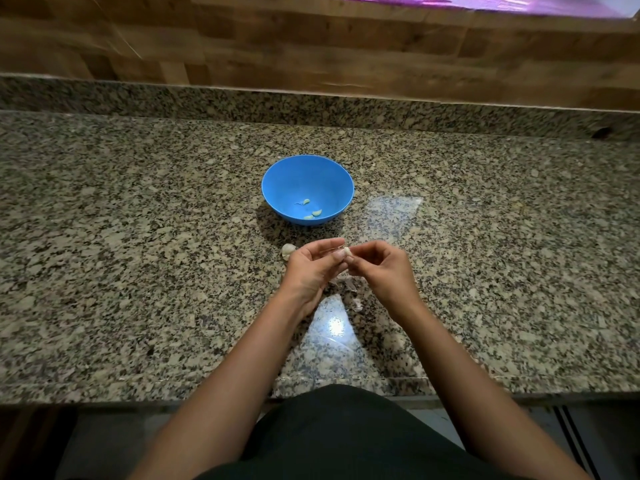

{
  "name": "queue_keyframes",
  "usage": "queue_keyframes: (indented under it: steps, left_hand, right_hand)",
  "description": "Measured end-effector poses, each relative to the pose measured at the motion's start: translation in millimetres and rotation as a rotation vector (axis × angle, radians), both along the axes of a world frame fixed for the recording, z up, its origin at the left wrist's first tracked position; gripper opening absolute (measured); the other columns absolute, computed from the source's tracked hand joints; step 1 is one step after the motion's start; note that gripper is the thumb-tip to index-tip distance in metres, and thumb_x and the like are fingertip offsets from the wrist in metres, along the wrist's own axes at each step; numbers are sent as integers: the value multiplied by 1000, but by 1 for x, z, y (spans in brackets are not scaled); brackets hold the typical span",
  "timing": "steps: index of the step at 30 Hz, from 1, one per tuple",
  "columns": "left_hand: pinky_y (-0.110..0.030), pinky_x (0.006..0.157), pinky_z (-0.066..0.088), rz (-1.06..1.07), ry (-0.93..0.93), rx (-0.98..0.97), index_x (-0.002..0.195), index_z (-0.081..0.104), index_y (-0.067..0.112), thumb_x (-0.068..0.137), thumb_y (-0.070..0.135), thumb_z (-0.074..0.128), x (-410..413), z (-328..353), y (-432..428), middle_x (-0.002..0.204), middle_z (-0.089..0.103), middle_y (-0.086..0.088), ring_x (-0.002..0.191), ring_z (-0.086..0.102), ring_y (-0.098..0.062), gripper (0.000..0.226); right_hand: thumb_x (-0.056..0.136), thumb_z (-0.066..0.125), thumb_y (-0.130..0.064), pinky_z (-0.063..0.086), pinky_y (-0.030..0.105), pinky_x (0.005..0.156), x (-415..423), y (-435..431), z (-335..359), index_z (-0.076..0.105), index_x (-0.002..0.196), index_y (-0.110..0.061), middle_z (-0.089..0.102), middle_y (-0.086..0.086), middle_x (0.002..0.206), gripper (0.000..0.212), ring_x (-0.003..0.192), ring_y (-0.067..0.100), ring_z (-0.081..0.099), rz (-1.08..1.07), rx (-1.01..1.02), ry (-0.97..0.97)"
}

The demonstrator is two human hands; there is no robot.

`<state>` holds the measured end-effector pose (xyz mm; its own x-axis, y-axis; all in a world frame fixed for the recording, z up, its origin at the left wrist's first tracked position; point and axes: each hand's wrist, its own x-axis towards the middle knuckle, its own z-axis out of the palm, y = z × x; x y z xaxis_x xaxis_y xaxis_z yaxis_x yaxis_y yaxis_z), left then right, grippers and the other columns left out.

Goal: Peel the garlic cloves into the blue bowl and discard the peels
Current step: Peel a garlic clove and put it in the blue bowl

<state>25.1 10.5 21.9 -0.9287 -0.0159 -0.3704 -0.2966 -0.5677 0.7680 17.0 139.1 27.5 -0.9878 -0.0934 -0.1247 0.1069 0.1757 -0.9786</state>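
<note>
A blue bowl [307, 178] stands on the granite counter with three peeled garlic cloves [313, 213] in its bottom. Just in front of it my left hand [313, 268] and my right hand [379, 268] meet above the counter. Between their fingertips they pinch one small pale garlic clove [347, 251]. A piece of the garlic bulb [288, 251] lies on the counter, partly hidden behind my left hand. Loose papery peels [349, 282] lie on the counter under and just behind my hands.
The speckled granite counter [138, 237] stretches wide to both sides, with a low granite upstand and a wooden wall behind. Its front edge runs close to my body. A bright light reflection shines on the counter between my forearms.
</note>
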Motion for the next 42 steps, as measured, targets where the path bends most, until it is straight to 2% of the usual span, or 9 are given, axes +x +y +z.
queue_keyframes:
  steps: [4, 8, 16, 24, 30, 35, 39, 42]
  left_hand:
    - [-22, 70, 58, 39, 13, -61, 95, 61, 0, 79, -12, 62, 0, 0, 1, 82, 65, -12, 76, 64, -18, 20]
    - [-22, 68, 57, 51, 41, -115, 91, 60, 2, 78, -12, 64, -2, 0, 1, 80, 66, -11, 75, 65, -18, 20]
    - [-25, 69, 57, 57, 123, -295, 76, 54, 7, 77, -11, 67, -2, -1, 3, 73, 67, -10, 66, 67, -15, 22]
    - [-18, 64, 55, 20, 146, -287, 74, 63, 4, 79, -10, 65, -3, -3, 4, 63, 70, -1, 61, 67, -9, 15]
    - [-20, 68, 57, -24, 160, -345, 87, 66, 4, 81, -6, 66, -4, 0, 3, 78, 69, -8, 68, 66, -12, 12]
    - [-21, 75, 55, -113, 185, -469, 94, 69, 7, 83, 1, 66, -6, -2, 4, 90, 70, -8, 83, 66, -13, 13]
    - [-19, 72, 53, -183, 212, -483, 94, 69, 10, 85, 4, 64, -7, -2, 1, 90, 69, -4, 82, 63, -11, 12]
    - [-20, 73, 51, -221, 301, -699, 93, 69, 17, 86, 12, 64, -6, -3, -4, 88, 69, 1, 80, 61, -9, 10]
  right_hand:
    - [83, 66, -3, 57, 30, 76, 2, 0, 0, 67, 84, -14, 69, 12, 87, 11, 82, 22, 67, 7, 11, 34]
    - [83, 67, -3, 57, 25, 71, 0, 2, 5, 68, 83, -8, 69, 13, 84, 5, 76, 18, 67, -11, -107, -19]
    - [80, 69, -2, 57, 28, 70, -1, 2, 3, 67, 84, -5, 69, 15, 82, 5, 72, 19, 66, -42, -92, -11]
    - [77, 64, 8, 56, 24, 67, 0, 7, 6, 66, 82, 4, 69, 12, 74, 7, 67, 21, 64, -69, -429, -203]
    - [82, 56, 12, 57, 22, 64, 1, 8, 9, 62, 88, 12, 69, 16, 77, 9, 63, 19, 68, -93, -598, -342]
    - [81, 60, 9, 57, 21, 66, -1, 11, 7, 65, 85, 5, 69, 14, 79, 8, 67, 18, 67, -29, -508, -302]
    - [85, 59, 3, 54, 19, 58, -4, 15, 5, 65, 89, 3, 65, 12, 73, 8, 59, 15, 61, 28, -331, -233]
    - [89, 54, 1, 52, 20, 55, -6, 21, 5, 63, 86, 4, 61, 11, 69, 10, 56, 15, 58, 80, -301, -252]
